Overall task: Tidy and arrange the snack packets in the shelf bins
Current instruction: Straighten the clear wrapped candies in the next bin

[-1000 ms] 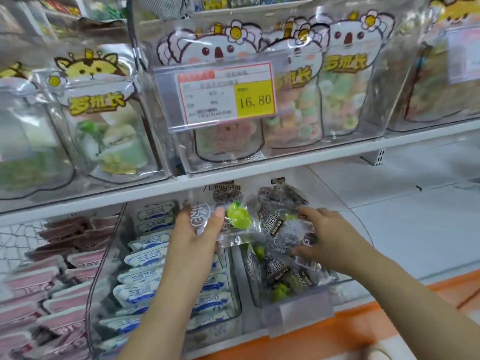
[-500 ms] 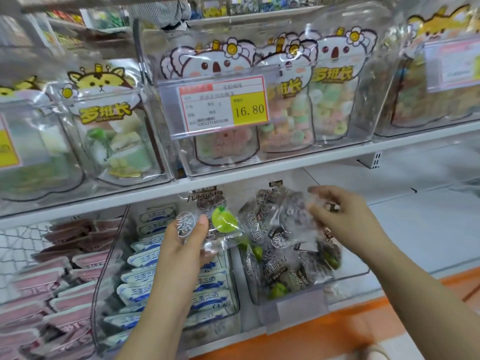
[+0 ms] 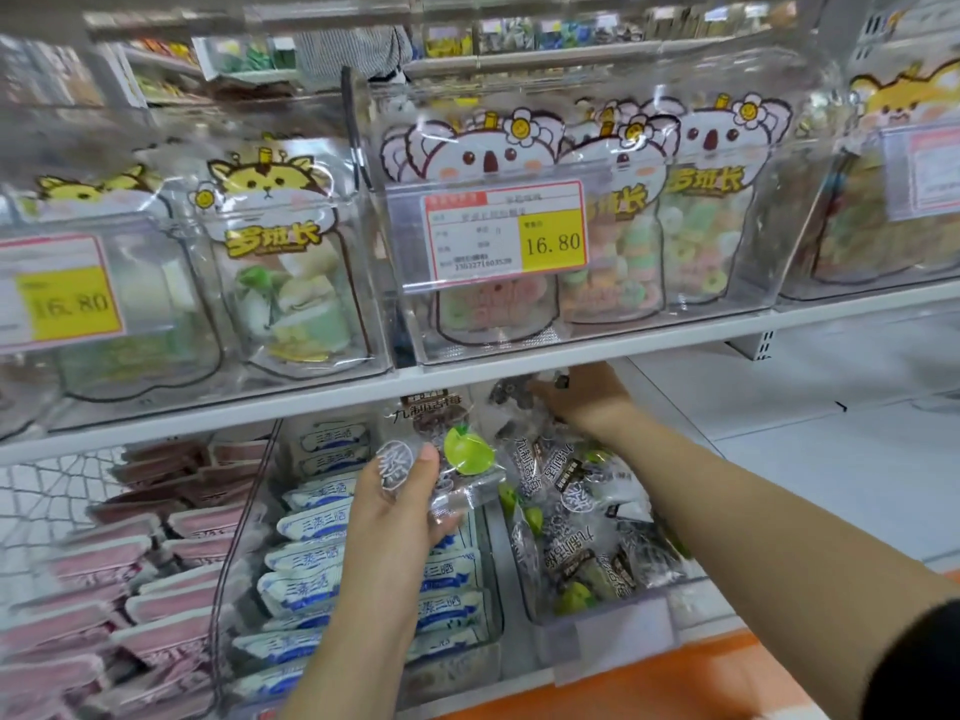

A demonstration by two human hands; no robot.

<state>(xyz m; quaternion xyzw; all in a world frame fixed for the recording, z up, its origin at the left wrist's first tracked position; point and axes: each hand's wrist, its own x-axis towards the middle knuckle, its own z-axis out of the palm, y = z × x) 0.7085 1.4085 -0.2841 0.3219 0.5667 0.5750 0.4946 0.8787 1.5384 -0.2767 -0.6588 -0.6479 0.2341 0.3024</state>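
Nearest me is the orange shelf edge (image 3: pixel 660 683), and just behind it stands the clear plastic bin (image 3: pixel 613 636). It holds a loose heap of clear plum packets with dark print (image 3: pixel 582 517) that lie at all angles.

Just left of that bin's front corner, my left hand (image 3: pixel 400 506) pinches one clear packet with a green fruit picture (image 3: pixel 457 454), with the thumb on its face and the fingers behind. This packet stands nearly upright, its long axis running up and down. The printed top points at the shelf above and the sealed bottom edge leans a little right, toward the bin.

At the bin's back, under the white shelf board (image 3: pixel 571 350), my right hand (image 3: pixel 584 400) reaches in with its fingers against a dark packet (image 3: pixel 511 394). I cannot tell whether it grips that packet.

Left of the bin are stacked white-and-blue flat packets (image 3: pixel 332 563), and further left are pink flat packets (image 3: pixel 156 589).

Above the bin, past the board, koala-topped pouches of ring sweets (image 3: pixel 691 215) stand upright behind a red-and-yellow price tag reading 16.80 (image 3: pixel 504 233).
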